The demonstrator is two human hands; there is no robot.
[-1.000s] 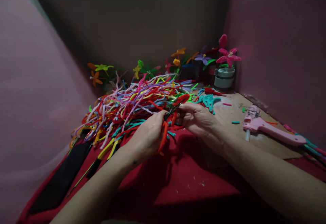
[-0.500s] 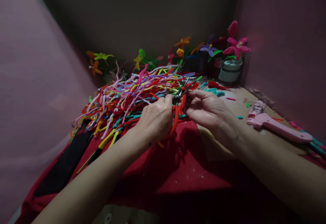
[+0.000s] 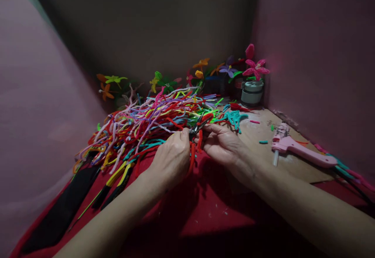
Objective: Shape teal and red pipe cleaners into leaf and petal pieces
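Observation:
Near the middle of the head view, my left hand point(image 3: 173, 154) is closed round a small dark pair of scissors point(image 3: 197, 127); most of its handle is hidden by my fingers. The blades point up and to the right, a little apart. Just right of them, my right hand point(image 3: 224, 144) pinches a red fuzzy pipe cleaner point(image 3: 200, 140) between thumb and fingers. A curved red length point(image 3: 191, 159) hangs beside my left hand; whether it belongs to the same piece I cannot tell. Behind both hands lies a big heap of multicoloured pipe cleaners point(image 3: 152, 111).
Yellow-and-black pliers point(image 3: 118, 176) and a black strip point(image 3: 63, 207) lie left on the red cloth point(image 3: 216, 215). A pink glue gun point(image 3: 304, 152) rests on the board point(image 3: 258, 160) at right, near teal pieces point(image 3: 236, 119). Pipe-cleaner flowers point(image 3: 256, 69) and a grey jar point(image 3: 252, 94) stand behind.
The view has tilted and shifted, so the scene sits lower and further left. Both hands keep their holds on the scissors and the red pipe cleaner, close together.

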